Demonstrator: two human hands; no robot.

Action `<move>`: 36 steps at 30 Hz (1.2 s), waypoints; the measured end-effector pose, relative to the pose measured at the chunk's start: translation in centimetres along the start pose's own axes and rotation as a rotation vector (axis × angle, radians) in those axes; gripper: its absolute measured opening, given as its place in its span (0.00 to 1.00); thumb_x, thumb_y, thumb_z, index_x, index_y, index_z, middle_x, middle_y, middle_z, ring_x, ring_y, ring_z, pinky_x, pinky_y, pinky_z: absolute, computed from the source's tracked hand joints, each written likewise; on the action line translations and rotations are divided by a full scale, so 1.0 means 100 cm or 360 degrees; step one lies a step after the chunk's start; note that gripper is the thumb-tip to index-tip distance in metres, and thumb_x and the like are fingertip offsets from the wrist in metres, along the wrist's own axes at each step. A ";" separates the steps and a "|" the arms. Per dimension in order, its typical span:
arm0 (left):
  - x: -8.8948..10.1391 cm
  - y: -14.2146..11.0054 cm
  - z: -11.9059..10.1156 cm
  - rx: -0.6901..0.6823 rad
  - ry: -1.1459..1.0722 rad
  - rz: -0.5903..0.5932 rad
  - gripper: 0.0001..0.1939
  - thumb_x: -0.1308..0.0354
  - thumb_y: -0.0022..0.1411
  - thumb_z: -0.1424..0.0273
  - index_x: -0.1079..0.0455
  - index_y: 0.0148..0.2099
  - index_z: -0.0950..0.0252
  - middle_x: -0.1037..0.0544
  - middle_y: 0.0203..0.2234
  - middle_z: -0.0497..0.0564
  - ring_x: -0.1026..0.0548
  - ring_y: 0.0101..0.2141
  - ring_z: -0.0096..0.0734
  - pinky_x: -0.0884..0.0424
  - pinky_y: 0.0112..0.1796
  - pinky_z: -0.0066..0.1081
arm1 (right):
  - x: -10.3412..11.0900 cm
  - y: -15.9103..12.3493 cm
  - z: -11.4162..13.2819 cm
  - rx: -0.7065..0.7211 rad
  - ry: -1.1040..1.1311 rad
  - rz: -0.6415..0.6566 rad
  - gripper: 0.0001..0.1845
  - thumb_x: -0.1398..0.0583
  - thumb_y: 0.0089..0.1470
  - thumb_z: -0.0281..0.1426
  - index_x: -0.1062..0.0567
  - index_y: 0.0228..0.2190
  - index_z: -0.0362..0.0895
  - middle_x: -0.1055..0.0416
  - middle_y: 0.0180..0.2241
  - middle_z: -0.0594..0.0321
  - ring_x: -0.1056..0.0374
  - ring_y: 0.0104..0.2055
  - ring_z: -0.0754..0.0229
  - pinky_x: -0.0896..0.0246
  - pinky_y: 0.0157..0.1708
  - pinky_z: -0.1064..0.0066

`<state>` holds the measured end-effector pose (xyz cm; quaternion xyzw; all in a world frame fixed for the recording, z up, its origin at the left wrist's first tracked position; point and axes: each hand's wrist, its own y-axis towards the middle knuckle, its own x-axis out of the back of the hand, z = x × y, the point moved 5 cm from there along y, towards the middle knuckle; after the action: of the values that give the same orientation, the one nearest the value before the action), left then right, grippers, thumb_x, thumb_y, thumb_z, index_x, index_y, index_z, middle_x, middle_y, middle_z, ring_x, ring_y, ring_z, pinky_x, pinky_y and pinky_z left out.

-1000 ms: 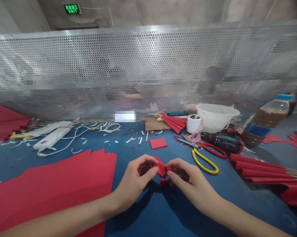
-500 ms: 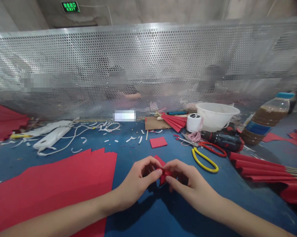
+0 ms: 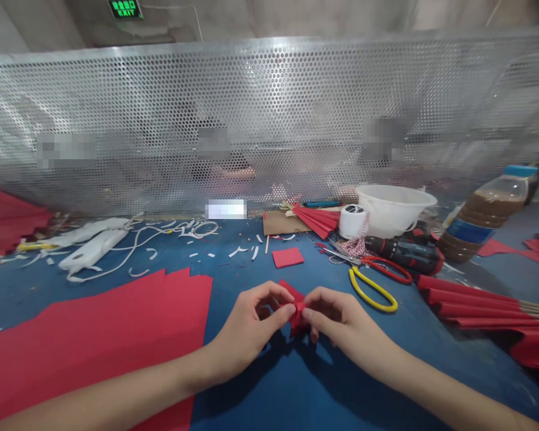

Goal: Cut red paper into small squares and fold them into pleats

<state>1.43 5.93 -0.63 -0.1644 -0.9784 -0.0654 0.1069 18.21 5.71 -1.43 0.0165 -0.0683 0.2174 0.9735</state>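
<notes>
Between my two hands is a small folded piece of red paper (image 3: 298, 320), creased and gathered at its middle. My left hand (image 3: 264, 314) pinches it from the left with thumb and forefinger. From the right, my right hand (image 3: 334, 317) pinches the same piece, its fingertips close to those of the left. Fingers hide part of the folds. Just beyond the hands a small flat red paper rectangle (image 3: 288, 257) lies on the blue table (image 3: 246, 401). Large red sheets (image 3: 116, 335) are stacked to the left, partly under my left forearm.
Scissors with red and yellow handles (image 3: 373, 290) lie right of my hands, beside a drill (image 3: 404, 254), a string spool (image 3: 352, 221) and a white bowl (image 3: 395, 209). A bottle (image 3: 484, 215) stands farther right, near pleated red paper (image 3: 475, 308). A perforated metal screen (image 3: 273, 108) closes the back.
My hands moved together around the red paper, then shifted slightly apart again. The piece went from a flatter fold with separate ends to a bunched shape gathered at the middle.
</notes>
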 end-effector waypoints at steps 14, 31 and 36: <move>0.000 0.000 -0.002 0.0029 0.0164 -0.0037 0.09 0.37 0.62 0.65 0.24 0.43 0.63 0.24 0.30 0.46 0.33 0.26 0.24 0.35 0.28 0.25 | 0.001 -0.003 0.000 0.0096 -0.0009 -0.0032 0.10 0.39 0.62 0.37 0.26 0.33 0.42 0.32 0.25 0.68 0.33 0.28 0.64 0.40 0.31 0.72; 0.000 -0.003 0.002 0.0129 0.0063 -0.0035 0.13 0.37 0.63 0.61 0.21 0.45 0.62 0.20 0.25 0.49 0.26 0.25 0.27 0.35 0.23 0.22 | 0.005 -0.002 -0.001 0.0023 -0.0001 -0.0148 0.16 0.37 0.58 0.43 0.23 0.36 0.42 0.23 0.27 0.61 0.26 0.27 0.59 0.36 0.24 0.74; 0.000 -0.004 0.003 0.0153 0.0048 -0.0034 0.13 0.38 0.64 0.60 0.22 0.43 0.64 0.21 0.23 0.49 0.26 0.24 0.28 0.36 0.20 0.22 | 0.007 -0.004 -0.001 0.0022 -0.0118 -0.0206 0.18 0.37 0.58 0.45 0.22 0.37 0.42 0.24 0.23 0.62 0.29 0.26 0.60 0.39 0.25 0.73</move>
<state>1.19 5.62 -0.98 -0.1475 -0.9804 -0.0218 0.1288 18.99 5.67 -1.45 0.0354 -0.1015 0.1538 0.9822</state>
